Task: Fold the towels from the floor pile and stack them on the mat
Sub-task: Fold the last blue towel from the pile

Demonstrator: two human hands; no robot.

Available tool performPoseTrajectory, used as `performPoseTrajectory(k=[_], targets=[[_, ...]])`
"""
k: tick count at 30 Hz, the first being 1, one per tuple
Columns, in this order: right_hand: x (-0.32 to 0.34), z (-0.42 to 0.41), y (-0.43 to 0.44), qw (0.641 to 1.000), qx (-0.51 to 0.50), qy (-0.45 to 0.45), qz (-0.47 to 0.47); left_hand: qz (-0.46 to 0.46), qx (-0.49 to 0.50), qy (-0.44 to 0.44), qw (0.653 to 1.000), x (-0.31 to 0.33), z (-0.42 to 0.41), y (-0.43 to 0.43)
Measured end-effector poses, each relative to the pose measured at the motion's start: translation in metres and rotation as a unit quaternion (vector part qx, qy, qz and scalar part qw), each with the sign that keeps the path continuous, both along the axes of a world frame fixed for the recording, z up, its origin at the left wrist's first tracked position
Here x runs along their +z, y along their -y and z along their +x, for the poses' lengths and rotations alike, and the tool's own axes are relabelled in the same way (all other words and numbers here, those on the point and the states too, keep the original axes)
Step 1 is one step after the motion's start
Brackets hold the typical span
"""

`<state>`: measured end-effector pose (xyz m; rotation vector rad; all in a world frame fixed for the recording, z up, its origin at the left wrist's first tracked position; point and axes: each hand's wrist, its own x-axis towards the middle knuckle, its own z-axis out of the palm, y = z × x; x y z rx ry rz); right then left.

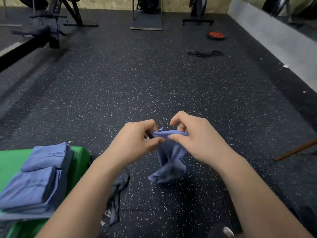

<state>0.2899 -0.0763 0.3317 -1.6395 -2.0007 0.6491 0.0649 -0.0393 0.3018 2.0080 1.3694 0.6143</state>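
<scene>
Speckled floor (154, 79) under blue towel (171, 157), left hand (135, 140) and right hand (197, 136) pinching its top.

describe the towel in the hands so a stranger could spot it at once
Over the speckled black gym floor, mid-foreground, the left hand and right hand pinch a blue towel by its top edge. Unlike the folded towels stacked on the green mat, it hangs loose and unfolded from the fingers.
</scene>
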Motion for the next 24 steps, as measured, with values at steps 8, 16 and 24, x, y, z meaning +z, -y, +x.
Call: performPoseTrajectory(k=[8,16,24], targets=[[0.000,0.013,-0.001,0.992,-0.100,-0.018,0.071,0.071,0.023,-0.043,0.996,-0.007,-0.023,-0.015],[0.004,0.017,-0.003,0.975,-0.181,-0.073,0.111,0.005,0.087,-0.005,0.996,0.003,-0.059,-0.019],[0.010,0.023,-0.010,0.949,-0.246,-0.131,0.150,-0.082,0.073,0.165,0.980,0.013,-0.083,-0.024]])
